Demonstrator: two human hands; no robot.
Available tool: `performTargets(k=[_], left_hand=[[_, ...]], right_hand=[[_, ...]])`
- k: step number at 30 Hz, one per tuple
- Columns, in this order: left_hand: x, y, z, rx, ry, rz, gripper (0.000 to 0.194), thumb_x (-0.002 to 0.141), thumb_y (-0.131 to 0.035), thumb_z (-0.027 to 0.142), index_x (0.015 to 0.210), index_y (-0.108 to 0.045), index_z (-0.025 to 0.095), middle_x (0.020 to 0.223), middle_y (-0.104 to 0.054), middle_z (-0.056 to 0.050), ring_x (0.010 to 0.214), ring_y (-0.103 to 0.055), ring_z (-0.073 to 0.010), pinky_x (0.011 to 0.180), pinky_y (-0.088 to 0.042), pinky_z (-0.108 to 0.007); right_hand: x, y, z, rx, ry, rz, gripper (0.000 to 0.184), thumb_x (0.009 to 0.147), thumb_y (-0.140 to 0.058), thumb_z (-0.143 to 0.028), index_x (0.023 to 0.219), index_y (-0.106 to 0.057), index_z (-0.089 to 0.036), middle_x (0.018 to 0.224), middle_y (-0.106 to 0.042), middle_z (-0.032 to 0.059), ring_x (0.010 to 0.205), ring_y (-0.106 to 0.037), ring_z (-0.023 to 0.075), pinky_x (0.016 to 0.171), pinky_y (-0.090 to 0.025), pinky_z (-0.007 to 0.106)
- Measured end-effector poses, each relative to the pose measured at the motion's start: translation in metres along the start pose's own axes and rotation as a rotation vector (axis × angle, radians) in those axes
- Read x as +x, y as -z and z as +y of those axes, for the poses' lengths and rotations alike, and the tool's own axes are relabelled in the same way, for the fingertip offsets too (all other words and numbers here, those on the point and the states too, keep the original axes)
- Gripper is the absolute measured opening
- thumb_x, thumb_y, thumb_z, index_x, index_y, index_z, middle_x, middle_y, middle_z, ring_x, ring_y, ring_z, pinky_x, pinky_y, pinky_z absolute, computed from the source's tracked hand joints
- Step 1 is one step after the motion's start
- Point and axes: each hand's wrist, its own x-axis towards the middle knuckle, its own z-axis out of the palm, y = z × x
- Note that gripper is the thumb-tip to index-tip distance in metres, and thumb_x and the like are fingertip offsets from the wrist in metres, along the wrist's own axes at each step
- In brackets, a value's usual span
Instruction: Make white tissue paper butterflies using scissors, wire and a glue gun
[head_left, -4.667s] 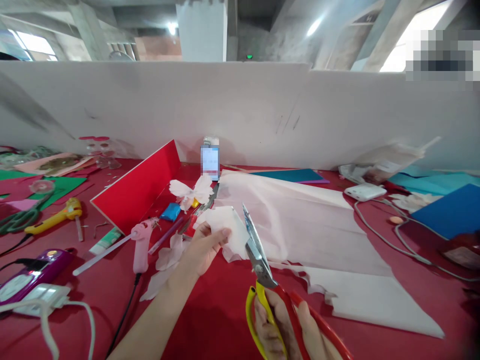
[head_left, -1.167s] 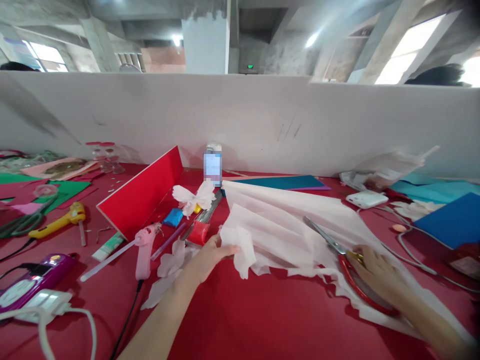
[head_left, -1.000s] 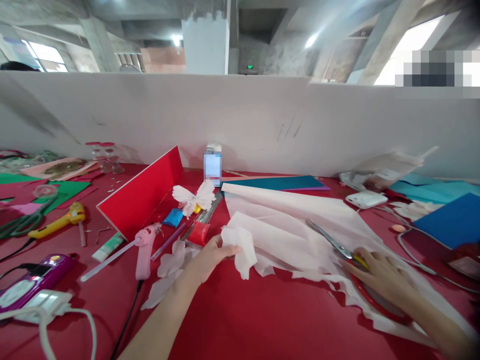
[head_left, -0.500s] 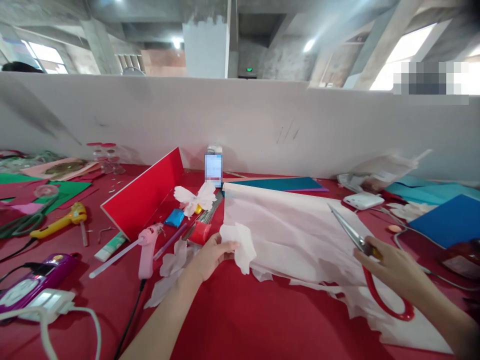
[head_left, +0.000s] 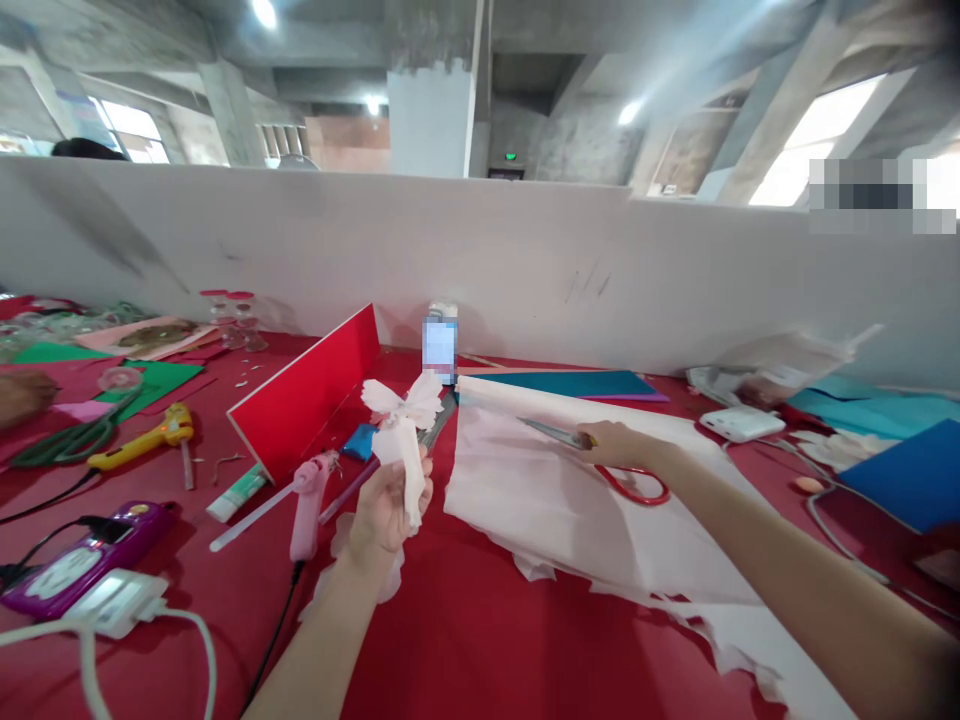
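Readable text: we are finding none.
Green sign: it is glowing far back in the hall, and we are seeing its marks too small to read.
Phone screen: pixelation is covering most of it, so we are reading nothing there.
Green-and-white tube: we are seeing bands of colour, too blurred for reading any print.
Purple device: we are seeing pale shapes on its front, none legible.
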Motion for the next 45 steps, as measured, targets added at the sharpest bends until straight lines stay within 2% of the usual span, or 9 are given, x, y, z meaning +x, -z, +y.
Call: performTargets(k=[9,13,17,23,26,28,30,35,45], left_hand=[[0.007,0.001,-0.005,-0.076,-0.064,0.064,0.019,0.07,-0.064,0.017,0.088,-0.058,0.017,0.062,-0.058,0.003,0.053,-0.056,-0.0071,0.053,-0.05,-0.016],[0.007,0.003,-0.007,-0.069,-0.044,0.06,0.019,0.068,-0.064,0.015,0.087,-0.059,0.017,0.061,-0.058,0.004,0.053,-0.057,-0.0073,0.056,-0.051,-0.017],[0.007,0.001,-0.008,-0.031,-0.029,0.045,0.019,0.067,-0.065,0.014,0.085,-0.059,0.018,0.06,-0.057,0.005,0.055,-0.058,-0.0073,0.058,-0.051,-0.017],[0.009,0.001,-0.015,0.129,-0.008,0.006,0.019,0.063,-0.073,0.019,0.077,-0.06,0.018,0.066,-0.062,0.004,0.068,-0.062,-0.0099,0.07,-0.051,-0.02],[0.01,0.001,-0.022,0.277,0.059,-0.026,0.021,0.064,-0.075,0.021,0.08,-0.063,0.018,0.073,-0.067,0.001,0.074,-0.064,-0.014,0.07,-0.051,-0.025],[0.009,-0.001,-0.026,0.38,0.115,-0.072,0.028,0.061,-0.078,0.02,0.086,-0.065,0.016,0.08,-0.07,-0.002,0.077,-0.065,-0.0168,0.07,-0.051,-0.027],[0.006,-0.005,-0.028,0.477,0.171,-0.127,0.035,0.057,-0.08,0.016,0.089,-0.067,0.014,0.083,-0.071,-0.005,0.079,-0.066,-0.0194,0.071,-0.051,-0.029],[0.0,-0.013,-0.027,0.641,0.228,-0.199,0.035,0.057,-0.081,0.018,0.09,-0.069,0.014,0.088,-0.072,-0.006,0.084,-0.065,-0.0214,0.075,-0.05,-0.03],[0.011,-0.002,-0.013,0.642,0.045,-0.028,0.034,0.063,-0.076,0.027,0.093,-0.063,0.02,0.084,-0.07,-0.002,0.076,-0.065,-0.0159,0.072,-0.05,-0.026]], right_hand=[[0.018,-0.005,0.011,0.058,0.082,0.106,0.024,0.088,-0.058,-0.034,0.1,-0.06,-0.014,0.103,-0.06,0.0073,0.094,-0.058,0.0208,0.083,-0.047,0.041],[-0.007,-0.014,-0.022,0.175,0.16,0.247,0.034,0.093,-0.041,-0.031,0.117,-0.055,-0.012,0.122,-0.054,0.0168,0.115,-0.048,0.0279,0.098,-0.035,0.044],[-0.04,-0.045,-0.069,0.318,0.349,0.211,0.047,0.093,-0.038,-0.041,0.136,-0.043,-0.024,0.143,-0.04,0.0059,0.133,-0.032,0.0241,0.11,-0.022,0.039],[-0.051,-0.06,-0.092,0.665,0.323,0.192,0.054,0.083,-0.051,-0.057,0.131,-0.05,-0.032,0.145,-0.037,0.0035,0.138,-0.018,0.0288,0.111,-0.001,0.051],[-0.058,-0.047,-0.118,0.966,0.229,0.237,0.05,0.083,-0.052,-0.057,0.125,-0.055,-0.029,0.138,-0.047,0.0076,0.13,-0.037,0.0288,0.109,-0.021,0.049],[-0.067,-0.043,-0.143,1.203,0.161,0.252,0.048,0.09,-0.038,-0.057,0.12,-0.057,-0.025,0.12,-0.06,0.0112,0.107,-0.058,0.0264,0.091,-0.045,0.045],[-0.074,-0.046,-0.165,1.413,0.095,0.262,0.049,0.091,-0.033,-0.059,0.102,-0.06,-0.02,0.094,-0.067,0.0107,0.08,-0.064,0.0223,0.071,-0.053,0.038],[-0.079,-0.067,-0.18,1.74,-0.037,0.326,0.039,0.076,-0.06,-0.057,0.071,-0.049,-0.02,0.062,-0.051,-0.0023,0.054,-0.052,0.0119,0.052,-0.048,0.025],[-0.079,-0.075,-0.172,1.766,-0.14,0.493,0.038,0.07,-0.068,-0.055,0.071,-0.054,-0.019,0.057,-0.046,-0.0048,0.046,-0.043,0.0091,0.041,-0.036,0.021]])
